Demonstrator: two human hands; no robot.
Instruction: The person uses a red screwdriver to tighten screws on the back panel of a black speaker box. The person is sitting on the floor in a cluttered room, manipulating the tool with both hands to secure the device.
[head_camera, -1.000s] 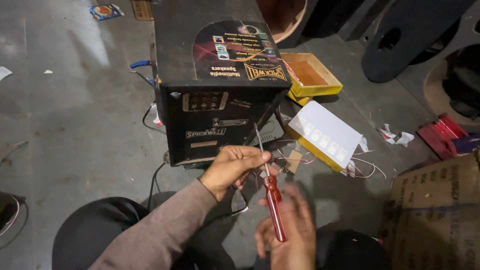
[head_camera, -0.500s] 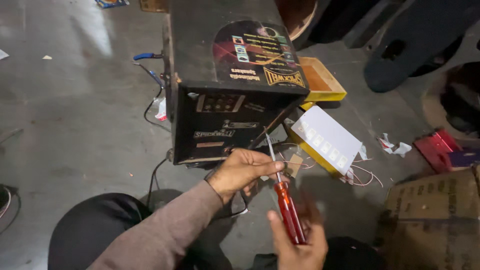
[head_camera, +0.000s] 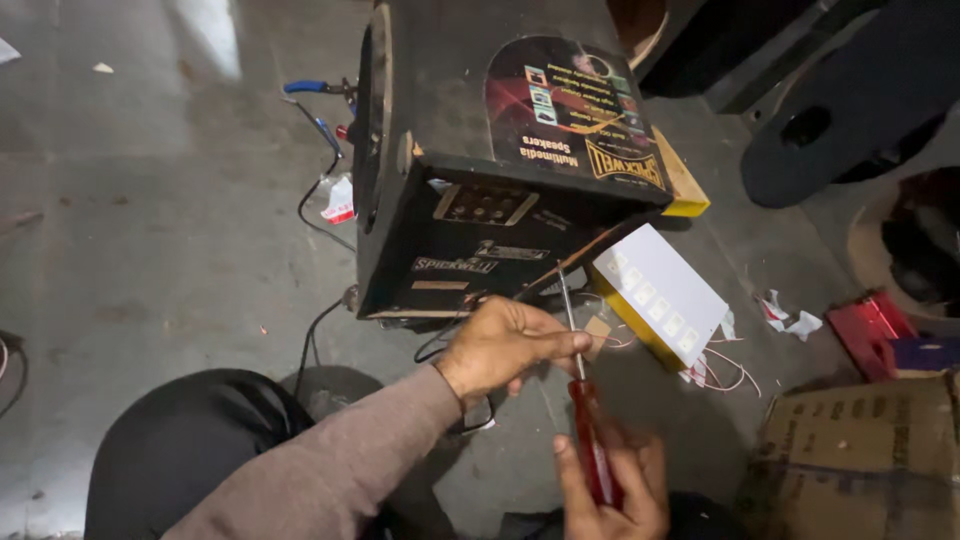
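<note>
Left hand (head_camera: 505, 345) pinches my screwdriver's (head_camera: 585, 410) metal shaft with fingertips together, just below the speaker box (head_camera: 480, 170). My right hand (head_camera: 610, 485) is clamped around the red handle, low in the head view. I see the box standing on the floor (head_camera: 170, 230), a white-topped yellow carton (head_camera: 660, 300) beside it.

- My right hand (head_camera: 610, 490) is cut off by the bottom edge.
- The screwdriver (head_camera: 590, 430) tip is lost against the dark speaker (head_camera: 480, 180); I can't tell what it touches.
- The carton (head_camera: 860, 460) runs off the frame's corner.
</note>
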